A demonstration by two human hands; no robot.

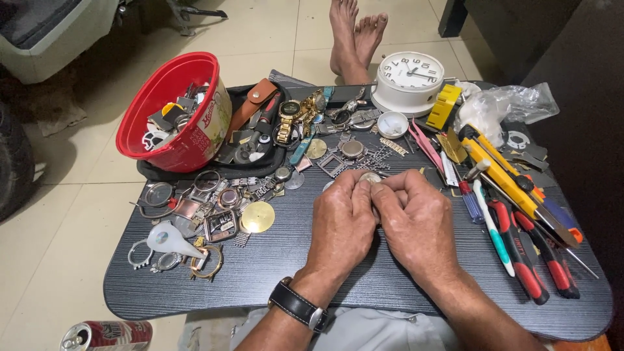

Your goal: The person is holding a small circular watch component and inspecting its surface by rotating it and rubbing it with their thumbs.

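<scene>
L hand [342,224] & R hand [416,221], grip closed together on small round silver watch case [370,177], mostly hidden.

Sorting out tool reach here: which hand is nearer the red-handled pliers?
The right hand. The red-handled pliers lie just to its right on the tray. The left hand sits farther off, beyond the right hand.

1. Small round silvery watch part [370,177]: pale metal disc, mostly hidden, only its upper edge visible.
2. Pinched between the fingertips of the left hand [342,221] and the right hand [416,221], at the top of the grip where both thumbs met.
3. Held just above the dark tray surface, tilted slightly; face side impossible to tell.
</scene>
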